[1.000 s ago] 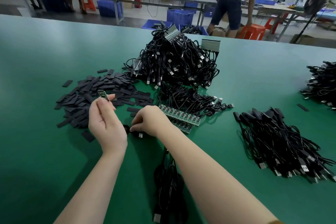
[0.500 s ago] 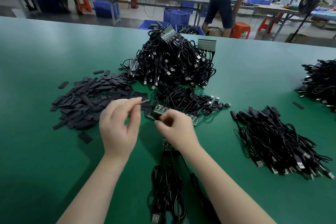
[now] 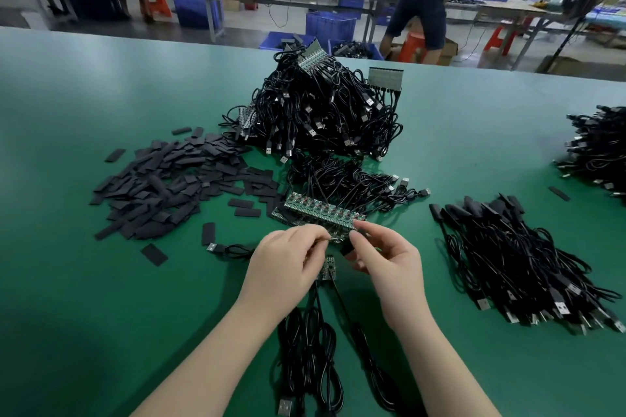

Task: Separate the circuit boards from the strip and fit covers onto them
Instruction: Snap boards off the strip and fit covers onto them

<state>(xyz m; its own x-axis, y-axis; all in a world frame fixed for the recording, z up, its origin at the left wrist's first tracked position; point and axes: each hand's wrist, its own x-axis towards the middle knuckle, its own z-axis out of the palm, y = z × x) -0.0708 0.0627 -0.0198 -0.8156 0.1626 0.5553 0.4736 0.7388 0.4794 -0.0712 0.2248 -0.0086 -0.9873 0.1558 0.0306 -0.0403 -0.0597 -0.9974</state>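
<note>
A green strip of circuit boards (image 3: 321, 213) with black cables lies just beyond my hands on the green table (image 3: 101, 315). My left hand (image 3: 288, 264) and my right hand (image 3: 382, 261) meet at the strip's near right end, fingers curled and pinching boards there. A single small circuit board (image 3: 328, 268) hangs below and between the hands, its cable running toward me. What exactly each fingertip pinches is partly hidden. A pile of flat black covers (image 3: 169, 183) lies to the left.
A large heap of black USB cables with more board strips (image 3: 318, 112) sits behind. Cable bundles with covers fitted (image 3: 521, 264) lie at right, another heap (image 3: 599, 149) at far right. A coiled cable (image 3: 308, 359) lies near me. A person stands beyond the table's far edge.
Both hands came together at the near end of the strip. The left hand dropped from its raised position; the strip now lies flatter, with one board hanging between the hands.
</note>
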